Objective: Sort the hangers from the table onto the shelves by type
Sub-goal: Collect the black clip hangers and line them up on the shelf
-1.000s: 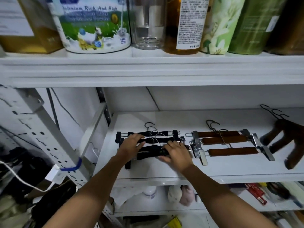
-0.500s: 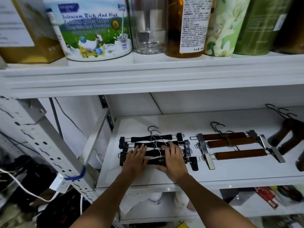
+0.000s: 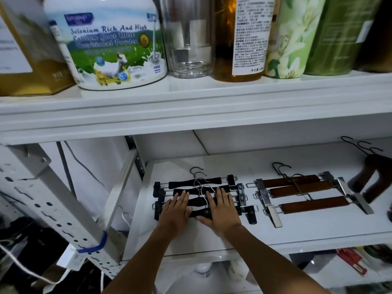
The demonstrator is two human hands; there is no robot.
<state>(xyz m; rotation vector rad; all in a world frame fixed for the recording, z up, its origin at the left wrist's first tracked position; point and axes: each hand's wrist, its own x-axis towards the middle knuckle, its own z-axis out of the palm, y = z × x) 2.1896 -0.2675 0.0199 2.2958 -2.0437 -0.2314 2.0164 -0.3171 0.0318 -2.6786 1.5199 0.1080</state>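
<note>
Head view. Middle shelf [image 3: 297, 230], white; four black clip hangers [image 3: 182, 184] lie flat on its left part, bars side by side, wire hooks pointing to the shelf's back. Left hand [image 3: 176, 210] lies palm down on the near black hangers, left of their hooks; fingers [image 3: 181, 197] straight and close together, gripping nothing. Right hand [image 3: 221, 209] lies palm down just right of the hooks, fingers [image 3: 222, 194] straight and slightly spread, thumb along the nearest bar. The hands lie close side by side, a strip of black bar showing between them. Right of the black hangers, apart from them: three brown wooden clip hangers [image 3: 301, 190] with metal clips. Further right, at the frame's edge: dark wooden hangers [image 3: 373, 172], partly cut off. Above the black hangers, the upper shelf [image 3: 191, 107] carries a goat milk powder tin [image 3: 110, 49], a clear glass jar [image 3: 188, 39], an amber bottle [image 3: 239, 39], and a green floral canister [image 3: 290, 39]. Left of the black hangers: a perforated metal upright [image 3: 53, 209].
</note>
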